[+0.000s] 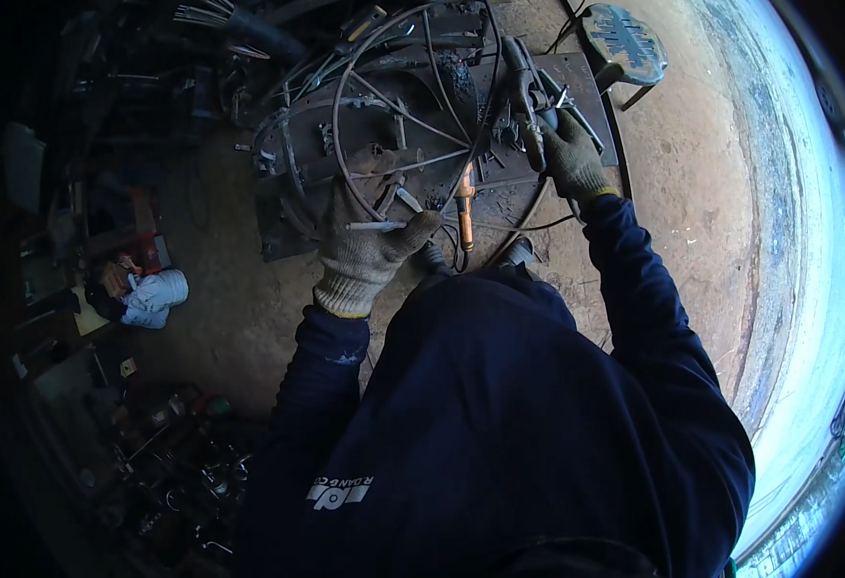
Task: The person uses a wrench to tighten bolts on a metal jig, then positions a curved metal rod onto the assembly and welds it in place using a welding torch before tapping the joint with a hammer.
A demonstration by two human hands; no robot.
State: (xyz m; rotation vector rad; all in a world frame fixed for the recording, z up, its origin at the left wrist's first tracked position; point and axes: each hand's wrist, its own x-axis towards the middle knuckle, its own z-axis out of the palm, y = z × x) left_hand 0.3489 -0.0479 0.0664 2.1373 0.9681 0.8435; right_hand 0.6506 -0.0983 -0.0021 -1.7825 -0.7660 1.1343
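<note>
My left hand, in a pale knitted glove, is closed at the lower edge of a thin metal hoop with spokes. A short light strip lies across its fingers. My right hand, in a darker glove, reaches to the table's right side. Its fingers curl round a long dark metal tool, whose exact kind I cannot make out. An orange-handled tool with a cable hangs at the table's near edge, between my hands.
The dark metal worktable carries scrap pieces and cables. Beyond its far right corner stands a worn stool. A white bundle lies at left; several metal parts are heaped at lower left. My shoes show below the near edge.
</note>
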